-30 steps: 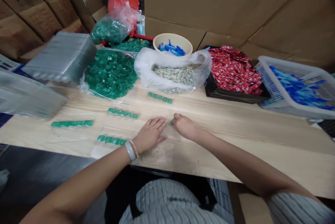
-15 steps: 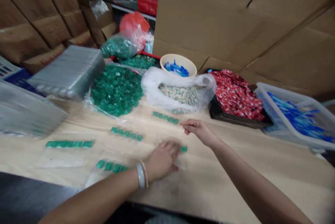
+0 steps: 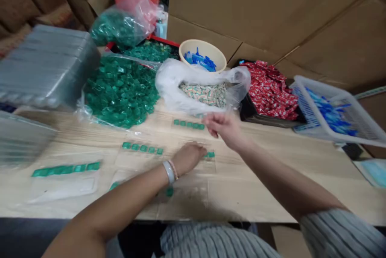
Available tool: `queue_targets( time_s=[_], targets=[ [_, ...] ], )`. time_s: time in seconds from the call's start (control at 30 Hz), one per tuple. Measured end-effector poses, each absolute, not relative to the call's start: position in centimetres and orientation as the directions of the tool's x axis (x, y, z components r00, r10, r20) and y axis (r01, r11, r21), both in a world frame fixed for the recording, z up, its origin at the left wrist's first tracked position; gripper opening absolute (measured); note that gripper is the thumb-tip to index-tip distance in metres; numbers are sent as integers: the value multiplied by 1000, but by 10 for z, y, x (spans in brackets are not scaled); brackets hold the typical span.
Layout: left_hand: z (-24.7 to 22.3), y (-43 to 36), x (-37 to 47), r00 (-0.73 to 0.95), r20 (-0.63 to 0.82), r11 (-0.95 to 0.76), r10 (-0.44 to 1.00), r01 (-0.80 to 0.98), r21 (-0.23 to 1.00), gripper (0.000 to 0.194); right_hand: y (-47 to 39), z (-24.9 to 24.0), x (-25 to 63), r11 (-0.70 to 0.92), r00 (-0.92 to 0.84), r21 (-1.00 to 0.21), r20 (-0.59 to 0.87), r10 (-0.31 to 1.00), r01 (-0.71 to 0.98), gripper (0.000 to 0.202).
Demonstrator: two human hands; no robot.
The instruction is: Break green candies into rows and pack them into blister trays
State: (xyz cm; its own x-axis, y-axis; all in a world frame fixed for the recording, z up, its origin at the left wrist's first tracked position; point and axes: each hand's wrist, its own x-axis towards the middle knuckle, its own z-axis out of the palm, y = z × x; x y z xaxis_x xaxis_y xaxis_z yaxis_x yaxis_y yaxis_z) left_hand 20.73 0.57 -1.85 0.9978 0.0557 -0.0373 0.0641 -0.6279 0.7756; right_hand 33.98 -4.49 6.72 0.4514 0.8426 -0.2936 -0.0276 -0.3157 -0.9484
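Observation:
My left hand (image 3: 189, 158), with a pale bangle at the wrist, is closed low over a row of green pieces (image 3: 211, 154) on a clear bag. What its fingers hold, if anything, is hidden. My right hand (image 3: 221, 126) is pinched just right of the farthest green row (image 3: 189, 124); anything between its fingertips is too small to tell. Another green row (image 3: 143, 148) lies left of my hands, and a longer one (image 3: 66, 169) at the far left. A single green piece (image 3: 169, 191) shows below my left forearm.
Behind lie a green pile (image 3: 120, 93), a white bag of small striped packets (image 3: 206, 95), a cream bowl (image 3: 221, 54) and red packets (image 3: 271, 93). A white basket (image 3: 356, 131) stands right, stacked clear sleeves (image 3: 45, 65) left.
The view has tilted down and shifted. My left hand has moved up to the green row and its fingers have drawn together. My right hand stays pinched beside the farthest row.

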Motion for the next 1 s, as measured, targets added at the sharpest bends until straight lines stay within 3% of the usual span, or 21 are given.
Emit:
queue_targets(
  time_s=[0.1, 0.2, 0.27, 0.47, 0.53, 0.7, 0.77, 0.83, 0.93, 1.0],
  targets=[
    [-17, 3, 207, 999, 11, -713, 36, 17, 701, 18, -125, 26, 309, -518, 553, -855, -415, 723, 36, 21],
    [-13, -1, 206, 998, 26, -751, 52, 22, 660, 15, -168, -7, 284, -501, 591, -793, -229, 774, 348, 17],
    [-11, -3, 206, 997, 33, -765, 70, 32, 643, 14, -171, -19, 273, -491, 572, -688, -133, 809, 534, 21],
    [-12, -3, 206, 998, 45, -773, 51, 11, 634, 13, -151, -26, 263, -550, 532, -338, -156, 833, 763, 26],
    [-12, -2, 206, 998, 43, -758, 55, 13, 652, 13, -154, -26, 267, -533, 517, -338, -146, 844, 775, 20],
    [-5, -1, 205, 998, 35, -731, 55, 16, 682, 12, -163, 0, 299, -481, 668, -626, 86, 739, 613, 12],
    [2, 0, 202, 997, 43, -728, 58, 12, 686, 10, -148, 29, 317, -411, 684, -684, 178, 707, 602, 13],
    [13, 4, 199, 993, 66, -719, 102, 28, 694, 15, -115, 68, 332, -283, 604, -676, 299, 739, 681, 14],
    [30, 24, 193, 972, 97, -704, 212, 84, 705, 16, -32, 125, 347, -64, 383, -538, 505, 773, 840, 15],
    [41, 52, 188, 945, 100, -699, 310, 155, 698, 15, 41, 148, 356, -7, 293, -458, 557, 777, 889, 17]
  ],
)
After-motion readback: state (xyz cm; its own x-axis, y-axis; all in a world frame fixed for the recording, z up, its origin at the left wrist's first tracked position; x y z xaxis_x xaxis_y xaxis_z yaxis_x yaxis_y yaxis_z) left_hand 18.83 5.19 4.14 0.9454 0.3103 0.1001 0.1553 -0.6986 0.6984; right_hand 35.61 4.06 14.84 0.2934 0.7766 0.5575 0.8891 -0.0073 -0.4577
